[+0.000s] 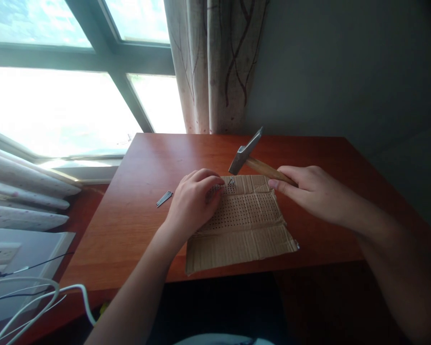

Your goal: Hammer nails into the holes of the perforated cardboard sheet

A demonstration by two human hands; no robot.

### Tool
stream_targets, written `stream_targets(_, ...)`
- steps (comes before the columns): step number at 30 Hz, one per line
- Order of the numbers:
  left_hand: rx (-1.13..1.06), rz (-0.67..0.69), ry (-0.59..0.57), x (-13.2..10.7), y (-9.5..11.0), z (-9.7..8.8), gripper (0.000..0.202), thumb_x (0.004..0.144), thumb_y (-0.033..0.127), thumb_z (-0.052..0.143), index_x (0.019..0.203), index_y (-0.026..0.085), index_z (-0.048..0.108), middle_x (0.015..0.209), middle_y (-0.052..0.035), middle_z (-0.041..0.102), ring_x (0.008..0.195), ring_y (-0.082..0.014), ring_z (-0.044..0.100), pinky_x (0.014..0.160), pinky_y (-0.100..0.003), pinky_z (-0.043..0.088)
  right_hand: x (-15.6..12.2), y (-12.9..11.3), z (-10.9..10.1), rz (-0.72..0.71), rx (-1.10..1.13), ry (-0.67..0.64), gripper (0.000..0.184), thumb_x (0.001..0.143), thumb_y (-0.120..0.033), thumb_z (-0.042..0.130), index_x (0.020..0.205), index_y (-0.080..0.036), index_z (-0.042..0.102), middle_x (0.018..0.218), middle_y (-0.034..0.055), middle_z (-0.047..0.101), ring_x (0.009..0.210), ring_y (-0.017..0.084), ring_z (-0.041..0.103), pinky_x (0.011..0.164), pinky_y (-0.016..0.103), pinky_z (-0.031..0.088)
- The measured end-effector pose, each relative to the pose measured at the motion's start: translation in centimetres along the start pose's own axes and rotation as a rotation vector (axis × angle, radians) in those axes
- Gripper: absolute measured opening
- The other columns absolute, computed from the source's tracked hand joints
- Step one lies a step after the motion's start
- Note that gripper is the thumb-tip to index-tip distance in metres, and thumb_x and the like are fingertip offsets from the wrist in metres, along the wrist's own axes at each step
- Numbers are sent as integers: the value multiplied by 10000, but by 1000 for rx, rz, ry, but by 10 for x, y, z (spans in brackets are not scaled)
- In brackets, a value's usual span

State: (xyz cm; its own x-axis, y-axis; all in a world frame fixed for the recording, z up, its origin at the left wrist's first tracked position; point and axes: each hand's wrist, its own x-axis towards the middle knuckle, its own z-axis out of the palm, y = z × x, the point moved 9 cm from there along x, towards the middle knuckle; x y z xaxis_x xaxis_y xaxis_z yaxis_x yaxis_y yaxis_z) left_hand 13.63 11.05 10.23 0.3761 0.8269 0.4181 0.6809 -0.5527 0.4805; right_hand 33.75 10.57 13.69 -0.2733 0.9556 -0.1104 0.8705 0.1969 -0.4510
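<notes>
A piece of brown cardboard (pixel 244 230) punched with rows of small holes lies on the reddish wooden table (pixel 136 211). My left hand (pixel 194 201) rests on its left part, fingers pinched together on a small nail (pixel 231 182) at the cardboard's far edge. My right hand (pixel 309 191) is closed round the wooden handle of a hammer (pixel 249 155). The hammer's metal head hangs just above the nail, tilted.
A few loose nails (pixel 164 198) lie on the table left of my left hand. A patterned curtain (pixel 215 67) and a window (pixel 57 96) stand behind the table. White cables (pixel 39 297) and a wall socket (pixel 2 252) are at lower left.
</notes>
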Motion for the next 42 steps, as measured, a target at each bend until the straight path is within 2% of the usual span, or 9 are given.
stream_targets(4,9,17,-48,-14,3,5,161,911,247,605,1015,251,728,1159,-37,704,1079,-253,626,973,-452,475,0,5,3,9,4,-12,468,965,-578,472,673,-214,439,584,-38,436,527,110,397,506,287,270)
stream_targets(7,-26,7,-54,-18,1,9,167,919,249,600,994,269,748,1189,-32,696,1102,-253,614,983,-462,472,0,6,4,23,12,-30,470,960,-588,476,676,-214,441,583,-39,433,528,111,401,502,287,266)
stream_targets(14,-128,-28,-13,-16,-7,8,151,907,224,622,931,265,766,1157,-32,704,1112,-252,611,979,-461,482,-1,-6,-4,-6,12,20,467,964,-562,487,658,-216,421,567,-37,429,512,108,380,503,296,256)
stream_targets(20,-141,-36,-3,-18,-7,9,158,901,206,626,942,272,763,1166,-26,695,1103,-241,608,1004,-464,473,3,-8,10,-3,-15,-15,434,976,-529,479,676,-217,444,573,-39,457,519,111,419,515,294,272)
stream_targets(27,-149,-31,-1,-18,-8,9,154,906,228,626,945,277,767,1164,-32,697,1117,-250,606,997,-480,481,2,-12,6,-1,-7,-3,411,977,-496,485,679,-217,433,578,-39,470,524,112,418,520,300,259)
stream_targets(33,-165,-42,2,-18,-9,8,152,903,231,627,931,275,770,1169,-34,701,1114,-252,614,1005,-483,484,6,-9,19,13,-16,-101,408,972,-480,491,668,-214,436,605,-34,496,552,116,442,530,295,274)
stream_targets(38,-167,-44,4,-18,-8,8,154,906,231,623,943,272,768,1161,-37,699,1111,-251,612,1006,-486,483,5,-7,13,25,-3,-29,409,976,-482,479,669,-216,428,581,-40,480,525,111,434,534,296,273)
stream_targets(42,-168,-41,0,-19,-9,10,156,915,241,619,953,276,766,1176,-37,691,1128,-249,603,1020,-481,472,6,-6,19,26,-10,-43,392,976,-471,473,680,-216,442,598,-30,518,538,118,461,539,295,273)
